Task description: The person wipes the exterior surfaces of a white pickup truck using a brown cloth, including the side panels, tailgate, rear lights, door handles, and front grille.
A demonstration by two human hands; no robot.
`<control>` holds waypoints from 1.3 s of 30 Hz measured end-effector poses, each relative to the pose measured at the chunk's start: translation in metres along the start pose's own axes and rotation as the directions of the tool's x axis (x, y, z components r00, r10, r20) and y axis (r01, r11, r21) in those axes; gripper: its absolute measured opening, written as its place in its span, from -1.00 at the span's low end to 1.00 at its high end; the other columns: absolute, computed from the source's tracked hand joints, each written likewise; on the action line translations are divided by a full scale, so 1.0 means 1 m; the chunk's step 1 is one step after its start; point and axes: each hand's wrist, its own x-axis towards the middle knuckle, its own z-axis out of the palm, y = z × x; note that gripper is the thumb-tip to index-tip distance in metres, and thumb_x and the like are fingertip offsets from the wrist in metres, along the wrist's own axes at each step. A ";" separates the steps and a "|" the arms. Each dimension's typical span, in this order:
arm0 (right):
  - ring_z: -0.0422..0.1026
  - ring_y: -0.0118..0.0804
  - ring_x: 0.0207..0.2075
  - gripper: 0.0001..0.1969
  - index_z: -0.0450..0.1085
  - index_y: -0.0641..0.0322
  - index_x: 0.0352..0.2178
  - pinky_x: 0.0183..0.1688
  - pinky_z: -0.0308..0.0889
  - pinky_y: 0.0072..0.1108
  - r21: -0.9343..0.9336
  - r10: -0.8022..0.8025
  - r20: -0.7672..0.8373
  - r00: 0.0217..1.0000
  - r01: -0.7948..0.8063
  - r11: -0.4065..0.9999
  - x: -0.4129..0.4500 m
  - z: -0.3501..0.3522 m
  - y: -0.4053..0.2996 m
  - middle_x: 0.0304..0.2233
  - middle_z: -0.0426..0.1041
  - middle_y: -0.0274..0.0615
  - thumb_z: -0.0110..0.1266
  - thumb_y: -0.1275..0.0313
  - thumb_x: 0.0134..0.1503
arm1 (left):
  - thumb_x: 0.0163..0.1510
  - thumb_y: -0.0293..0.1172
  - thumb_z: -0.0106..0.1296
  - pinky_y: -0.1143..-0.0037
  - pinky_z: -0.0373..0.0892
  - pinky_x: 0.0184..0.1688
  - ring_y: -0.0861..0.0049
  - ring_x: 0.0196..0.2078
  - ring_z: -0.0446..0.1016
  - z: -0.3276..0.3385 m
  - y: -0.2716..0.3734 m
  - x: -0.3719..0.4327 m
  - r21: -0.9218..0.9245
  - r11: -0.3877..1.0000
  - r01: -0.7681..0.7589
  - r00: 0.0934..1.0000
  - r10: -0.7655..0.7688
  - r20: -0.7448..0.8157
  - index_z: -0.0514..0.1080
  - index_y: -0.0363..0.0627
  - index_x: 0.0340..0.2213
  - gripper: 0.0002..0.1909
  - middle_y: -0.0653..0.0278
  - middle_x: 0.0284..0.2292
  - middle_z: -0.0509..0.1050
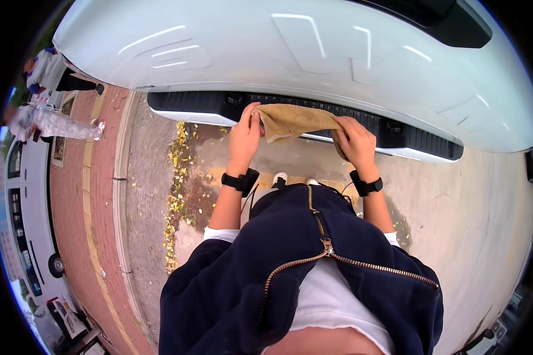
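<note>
Between my two hands a tan cloth [295, 120] is stretched out, slightly creased and drooping along its lower edge. My left hand [248, 135] pinches its left end, with the thumb and fingers near the corner. At the opposite end my right hand [356, 140] grips the cloth, and a darker fold hangs below those fingers. Just beyond the cloth runs a vehicle's black ribbed step bumper [195, 103] with a white lower edge. Part of that bumper is hidden behind the cloth. Above it rises the vehicle's white rear panel [244, 53].
Yellow fallen leaves [177, 164] lie in a strip on the concrete ground [453, 213]. To the left, a kerb [121, 199] borders a red brick pavement [71, 191]. Two people [53, 122] stand there, and a white van [35, 177] is parked beyond.
</note>
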 end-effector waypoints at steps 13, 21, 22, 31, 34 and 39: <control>0.38 -0.37 -0.35 -0.28 -0.07 0.10 0.09 -0.24 0.32 -0.51 0.546 0.031 0.715 0.698 -0.586 0.598 -0.018 0.027 -0.002 0.01 0.28 -0.05 0.10 0.50 -0.09 | 0.17 -0.42 -0.24 0.53 0.20 0.05 0.54 -0.04 0.32 -0.017 0.043 0.000 -0.688 0.725 -0.030 0.943 0.249 0.222 0.33 -0.24 -0.11 -0.71 0.25 -0.12 0.38; 0.43 -0.43 -0.45 -0.12 -0.08 -0.08 0.24 -0.34 0.33 -0.61 0.321 -0.122 0.937 0.327 -0.667 0.673 -0.037 0.034 -0.005 -0.37 0.47 -0.29 0.24 0.15 -0.03 | 0.14 -0.44 -0.24 0.55 0.12 0.07 0.54 -0.02 0.29 -0.024 0.058 -0.003 -0.652 0.758 -0.003 0.929 0.243 0.279 0.36 -0.25 -0.12 -0.70 0.26 -0.11 0.38; 0.44 -0.43 -0.47 -0.18 -0.06 -0.08 0.24 -0.35 0.34 -0.62 0.359 -0.106 0.924 0.368 -0.737 0.573 -0.039 0.033 -0.006 -0.37 0.48 -0.28 0.20 0.18 0.01 | 0.14 -0.44 -0.24 0.55 0.12 0.07 0.54 -0.02 0.29 -0.026 0.059 -0.004 -0.655 0.755 -0.019 0.929 0.255 0.267 0.36 -0.25 -0.12 -0.70 0.26 -0.11 0.38; 0.48 -0.41 -0.57 -0.25 -0.13 0.19 0.24 -0.41 0.36 -0.61 0.401 0.011 0.881 0.473 -0.759 0.512 -0.041 0.049 -0.016 -0.43 0.51 -0.21 0.07 0.28 0.12 | 0.16 -0.42 -0.21 0.53 0.17 0.08 0.56 -0.01 0.30 -0.022 0.082 -0.008 -0.705 0.707 -0.061 0.855 0.402 0.328 0.34 -0.22 -0.07 -0.68 0.29 -0.06 0.38; 0.48 -0.40 -0.59 -0.31 -0.01 0.31 0.17 -0.43 0.36 -0.60 0.431 0.148 0.805 0.575 -0.737 0.520 -0.040 0.051 -0.019 -0.47 0.50 -0.20 0.09 0.27 0.09 | 0.16 -0.42 -0.21 0.51 0.16 0.09 0.54 0.00 0.30 -0.020 0.087 -0.008 -0.721 0.689 -0.070 0.826 0.445 0.345 0.34 -0.23 -0.07 -0.67 0.27 -0.05 0.39; 0.46 -0.36 -0.62 -0.59 0.36 0.35 -0.23 -0.48 0.34 -0.56 0.300 0.347 0.733 0.584 -0.737 0.606 -0.037 0.042 -0.013 -0.58 0.48 -0.22 0.16 0.21 0.02 | 0.15 -0.43 -0.20 0.52 0.16 0.08 0.54 0.00 0.30 -0.019 0.084 -0.004 -0.680 0.717 -0.154 0.820 0.476 0.317 0.35 -0.26 -0.07 -0.67 0.24 -0.06 0.39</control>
